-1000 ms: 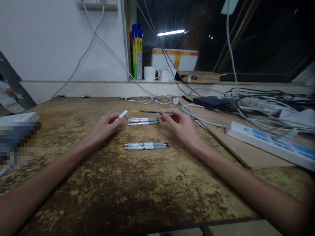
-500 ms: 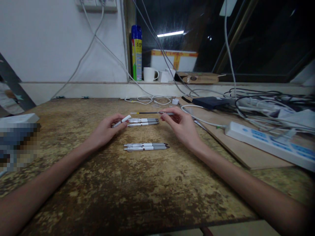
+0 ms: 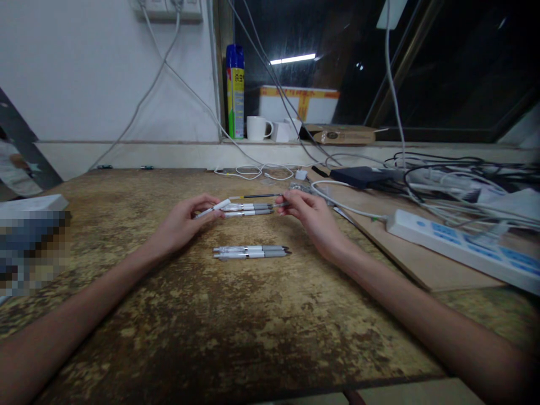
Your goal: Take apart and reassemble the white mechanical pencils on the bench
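Scuffed brown tabletop (image 3: 236, 320) spread beneath both hands, its near edge well back toward the body and its far edge along a pale ledge (image 3: 169, 153) beyond the fingertips. The left hand (image 3: 183, 219) was curled nearly closed, pinching a white pen barrel (image 3: 220, 206) between thumb and fingers, the barrel's upper end tilted toward the right hand (image 3: 310, 214). That hand's fingertips were drawn together on a thin dark refill (image 3: 257, 196), which reached leftward to near the barrel — whether the two touched, I could not tell. Between the hands, just below the refill, lay an upper group of pens (image 3: 248, 210); a lower pair of pens (image 3: 251, 252) lay nearer the body. From that pair down to the near edge, a broad stretch of wood gave the forearms room to move. Room was tighter beyond the right hand's outer side: a flat board's edge (image 3: 394, 256) slanted past the wrist, with a white power strip (image 3: 459, 244) on it.
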Motion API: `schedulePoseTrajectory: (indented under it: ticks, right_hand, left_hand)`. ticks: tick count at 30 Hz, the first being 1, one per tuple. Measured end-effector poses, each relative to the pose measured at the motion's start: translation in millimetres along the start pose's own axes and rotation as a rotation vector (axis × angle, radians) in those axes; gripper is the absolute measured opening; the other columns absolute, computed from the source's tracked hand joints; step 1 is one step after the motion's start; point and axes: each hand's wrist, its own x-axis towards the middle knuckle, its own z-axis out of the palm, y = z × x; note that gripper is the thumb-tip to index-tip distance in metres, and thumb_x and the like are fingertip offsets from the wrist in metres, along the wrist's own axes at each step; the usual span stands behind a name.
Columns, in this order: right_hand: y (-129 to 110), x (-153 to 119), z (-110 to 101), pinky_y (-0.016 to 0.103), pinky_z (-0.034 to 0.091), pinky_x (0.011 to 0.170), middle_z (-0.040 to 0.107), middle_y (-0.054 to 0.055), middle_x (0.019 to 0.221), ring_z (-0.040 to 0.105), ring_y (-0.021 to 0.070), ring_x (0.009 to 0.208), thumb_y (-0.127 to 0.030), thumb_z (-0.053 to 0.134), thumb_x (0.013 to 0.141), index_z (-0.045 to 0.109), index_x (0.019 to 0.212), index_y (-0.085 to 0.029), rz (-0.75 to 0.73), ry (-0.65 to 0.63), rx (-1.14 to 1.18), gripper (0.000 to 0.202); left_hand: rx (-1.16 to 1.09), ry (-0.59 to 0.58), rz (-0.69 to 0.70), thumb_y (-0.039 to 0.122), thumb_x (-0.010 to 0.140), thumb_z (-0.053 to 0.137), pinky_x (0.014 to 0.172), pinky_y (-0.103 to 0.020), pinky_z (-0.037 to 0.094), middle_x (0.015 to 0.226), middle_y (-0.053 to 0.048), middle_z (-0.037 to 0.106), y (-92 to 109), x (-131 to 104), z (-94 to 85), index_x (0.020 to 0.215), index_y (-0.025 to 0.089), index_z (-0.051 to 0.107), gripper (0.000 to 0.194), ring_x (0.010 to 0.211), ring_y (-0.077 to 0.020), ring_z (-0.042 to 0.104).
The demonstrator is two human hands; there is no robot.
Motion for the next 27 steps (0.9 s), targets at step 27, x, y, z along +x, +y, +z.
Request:
schedulePoseTrajectory:
  ticks: [27]
  right_hand:
    - [0.9,-3.0,1.1,0.031,0.05,0.074,0.069,0.006,0.082,0.062,0.017,0.073,-0.045,0.057,0.095,0.071,0.08,-0.017,-0.045,-0.092,-0.137,0.035]
  left_hand:
    - [0.025,0.014,0.053,0.044,0.092,0.065,0.092,-0.035,0.05,0.115,-0.008,0.075,3.1,-1.4,1.5,0.114,0.02,0.076,0.034,0.103,-0.0242,0.067]
